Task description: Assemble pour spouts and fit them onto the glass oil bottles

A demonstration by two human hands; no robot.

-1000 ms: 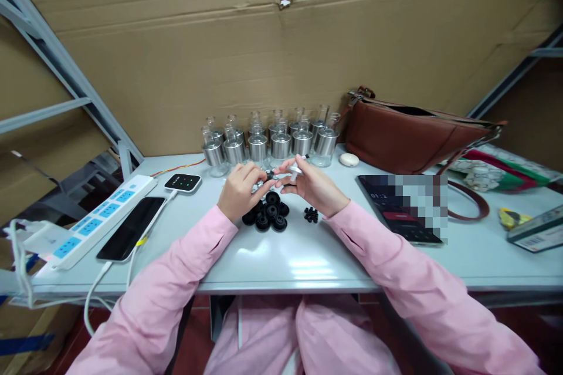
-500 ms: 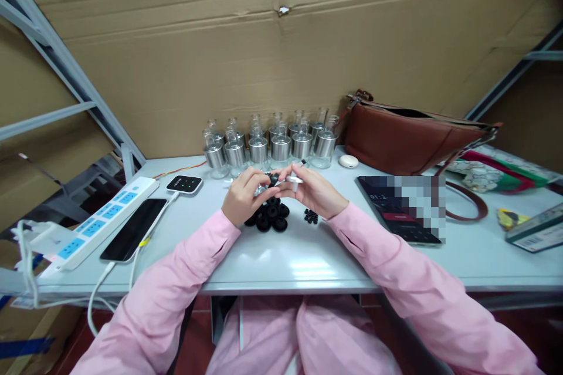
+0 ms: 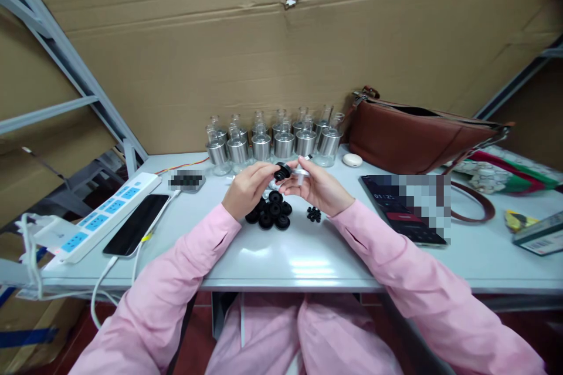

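Observation:
My left hand [image 3: 250, 189] pinches a round black ribbed stopper [image 3: 282, 171] between thumb and fingers. Close beside it, my right hand [image 3: 319, 186] grips a small white flanged piece [image 3: 301, 175] with a short stem. The two parts are near each other; I cannot tell whether they touch. Below the hands lies a pile of round black stoppers [image 3: 273, 210] on the table. A cluster of tiny black pieces [image 3: 314, 214] lies to the right of that pile. Some clear or white pieces behind my left fingers are mostly hidden.
Glass bottles with metal sleeves [image 3: 261, 146] stand in rows at the back. A brown bag [image 3: 396, 137], a tablet [image 3: 387, 210] and a white round case [image 3: 352, 160] are on the right. A power strip [image 3: 112, 210] and a phone [image 3: 135, 227] lie left.
My hands have drawn slightly apart, and the black stopper and white piece now show more plainly, side by side. The camera view has shifted a little.

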